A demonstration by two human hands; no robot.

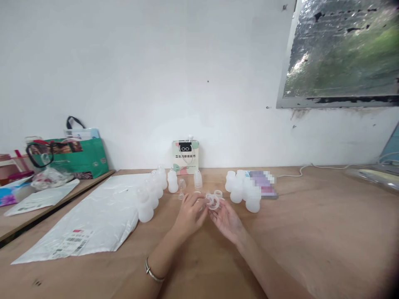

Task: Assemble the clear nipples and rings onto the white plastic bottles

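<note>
1. At frame centre, the left hand and right hand pinch 1 translucent ring, fingers closed on it above the counter.
2. A loose pinch could drop the ring among the bottles.

Ahead of our hands, the light brown wooden tabletop is crowded: a curved row of translucent white plastic bottles blocks the way forward on the left, and a tight cluster of the same white bottles blocks it on the right. Between the two groups we see only a narrow gap, partly taken by a small clear funnel and a loose translucent ring. The flat white plastic mailing bag covers the near left. To our right and close in front of us the wood lies open for passing.
</note>
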